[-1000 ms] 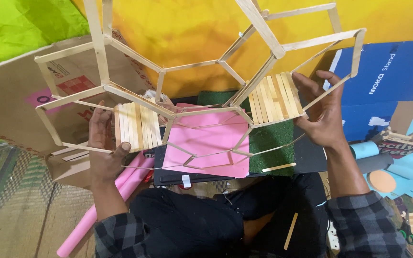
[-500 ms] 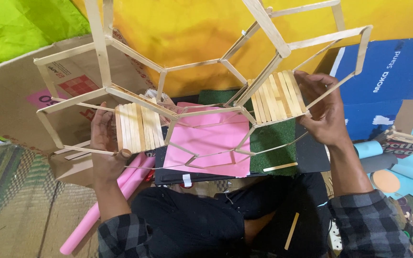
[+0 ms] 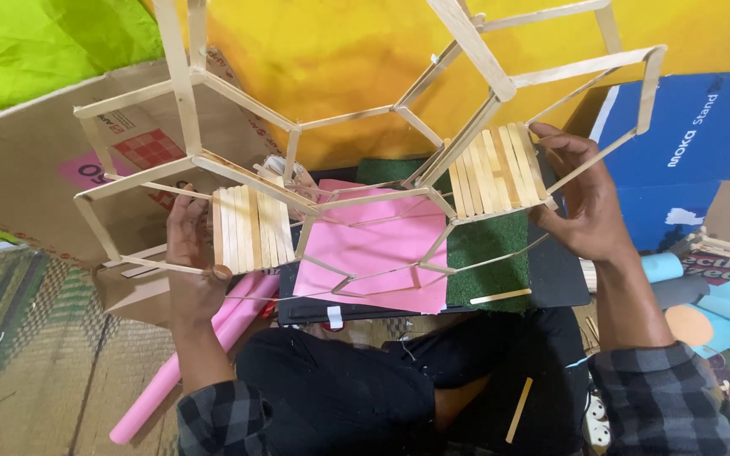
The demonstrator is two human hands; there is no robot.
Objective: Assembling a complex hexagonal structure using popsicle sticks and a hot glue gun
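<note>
Gripping from both sides, the left hand [image 3: 192,270] and right hand [image 3: 589,211] are holding up a craft-stick lattice frame [image 3: 365,181], fingers closed on its two slatted panels. Beneath it a pink paper sheet [image 3: 378,253] is lying on green turf [image 3: 487,262]; behind, yellow fabric [image 3: 340,59] is hanging.

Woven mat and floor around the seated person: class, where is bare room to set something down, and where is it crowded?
Free: the woven mat left of the pink roll. Crowded: the board under the stick frame, and the paper scraps on the right.
</note>
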